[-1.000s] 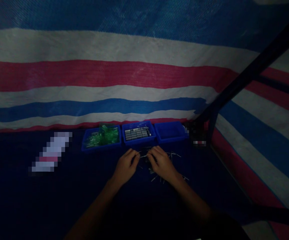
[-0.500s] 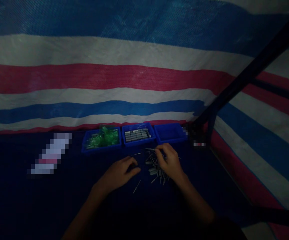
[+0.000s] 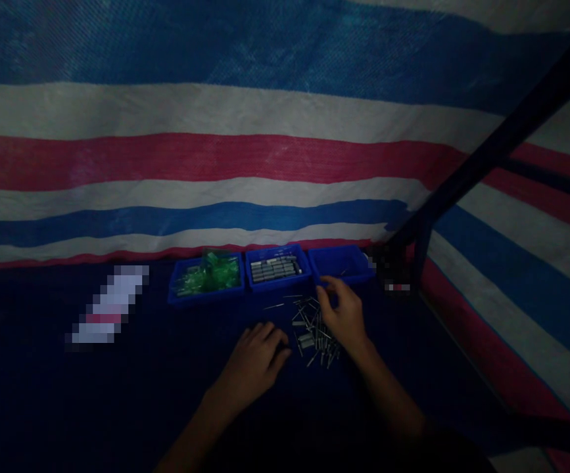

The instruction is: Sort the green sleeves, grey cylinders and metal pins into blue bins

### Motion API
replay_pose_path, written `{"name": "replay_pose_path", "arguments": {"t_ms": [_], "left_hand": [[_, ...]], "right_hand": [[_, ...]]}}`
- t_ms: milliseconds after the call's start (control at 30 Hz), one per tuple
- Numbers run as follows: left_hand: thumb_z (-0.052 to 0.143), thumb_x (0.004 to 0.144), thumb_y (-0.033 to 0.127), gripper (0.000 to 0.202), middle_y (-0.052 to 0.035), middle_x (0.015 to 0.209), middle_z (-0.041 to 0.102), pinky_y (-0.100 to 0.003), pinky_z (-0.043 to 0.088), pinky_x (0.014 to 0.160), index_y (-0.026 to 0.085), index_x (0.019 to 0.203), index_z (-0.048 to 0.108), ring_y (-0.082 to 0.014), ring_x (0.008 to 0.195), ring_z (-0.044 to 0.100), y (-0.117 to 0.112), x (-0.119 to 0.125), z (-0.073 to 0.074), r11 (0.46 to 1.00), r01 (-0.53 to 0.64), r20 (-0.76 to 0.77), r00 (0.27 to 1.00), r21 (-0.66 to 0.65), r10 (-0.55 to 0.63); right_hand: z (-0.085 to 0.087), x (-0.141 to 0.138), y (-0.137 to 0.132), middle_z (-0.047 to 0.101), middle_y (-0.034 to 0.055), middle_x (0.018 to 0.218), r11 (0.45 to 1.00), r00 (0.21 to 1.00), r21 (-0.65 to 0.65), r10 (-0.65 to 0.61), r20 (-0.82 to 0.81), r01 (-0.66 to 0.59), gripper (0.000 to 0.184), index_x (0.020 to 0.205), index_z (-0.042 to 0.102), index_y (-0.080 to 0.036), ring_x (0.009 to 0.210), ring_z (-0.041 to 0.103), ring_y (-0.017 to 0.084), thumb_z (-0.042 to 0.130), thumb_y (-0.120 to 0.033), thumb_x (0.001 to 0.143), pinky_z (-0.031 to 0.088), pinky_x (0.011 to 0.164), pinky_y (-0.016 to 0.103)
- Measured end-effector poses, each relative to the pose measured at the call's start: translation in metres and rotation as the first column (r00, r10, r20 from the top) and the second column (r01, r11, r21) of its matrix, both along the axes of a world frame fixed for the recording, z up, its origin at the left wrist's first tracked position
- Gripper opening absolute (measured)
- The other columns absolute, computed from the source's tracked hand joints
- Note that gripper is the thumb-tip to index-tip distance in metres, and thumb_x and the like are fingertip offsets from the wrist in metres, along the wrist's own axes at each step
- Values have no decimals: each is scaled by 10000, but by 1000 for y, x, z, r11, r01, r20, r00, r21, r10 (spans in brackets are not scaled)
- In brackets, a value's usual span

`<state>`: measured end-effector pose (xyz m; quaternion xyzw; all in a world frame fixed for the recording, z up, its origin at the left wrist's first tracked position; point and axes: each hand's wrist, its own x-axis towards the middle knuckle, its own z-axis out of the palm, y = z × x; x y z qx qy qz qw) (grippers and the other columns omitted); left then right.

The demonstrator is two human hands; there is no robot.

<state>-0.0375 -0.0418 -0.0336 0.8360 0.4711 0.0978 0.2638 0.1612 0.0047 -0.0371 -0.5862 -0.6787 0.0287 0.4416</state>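
Observation:
A loose pile of thin metal rods, with a few thicker grey cylinders among them, lies on the dark blue tabletop. My left hand is just left of the pile, palm down, fingers bent and slightly apart; nothing shows in it. Over the pile's right side, my right hand reaches towards the right blue bin, thumb and forefinger apart, with no rod visible between them. A thin rod shows faintly inside that bin. Two more thin rods lie behind the pile.
The middle blue bin holds rows of grey cylinders. In the left blue bin is green plastic wrapping over metal parts. A blurred pale sheet lies to the left. Striped sheeting hangs behind; a dark frame post slants at right.
My right hand has moved from the pile's back edge towards the right bin, and the thin rod at its fingertips is gone. My left hand has shifted right and nearer me, over where a rod lay.

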Motion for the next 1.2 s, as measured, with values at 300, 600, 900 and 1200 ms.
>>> {"name": "replay_pose_path", "arguments": {"t_ms": [300,600,900,1200], "left_hand": [[444,868,253,186,-45,987,542,-411,410,780,273,986,586,-234,912,507,-4,19,-10,980,-124,-63,989,157,135],[441,848,140,159,-50,960,539,-343,434,818,197,907,578,-192,892,521,14,-4,-20,985,-96,78,993,141,86],[412,852,161,116,-48,915,612,-341,459,789,190,932,492,-182,883,581,18,-4,-24,933,-359,403,856,13,324],[408,878,277,158,-19,852,617,-282,465,698,195,992,481,-149,755,615,13,2,-21,909,-397,508,761,-129,405]], "right_hand": [[-2,-21,-17,649,54,824,957,962,-105,270,-30,-271,163,953,588,-188,758,602,173,467,-227,851,476,715,319],[0,-25,-24,632,49,807,888,904,-197,426,18,-415,132,910,595,-190,781,581,180,487,-198,833,465,723,324],[0,-25,-27,623,48,823,871,877,-229,466,112,-434,151,958,581,-182,789,558,187,530,-217,821,436,735,342],[-1,-30,-35,607,36,726,894,870,-191,442,219,-406,153,804,569,-185,706,540,169,437,-204,879,398,678,319]]}}
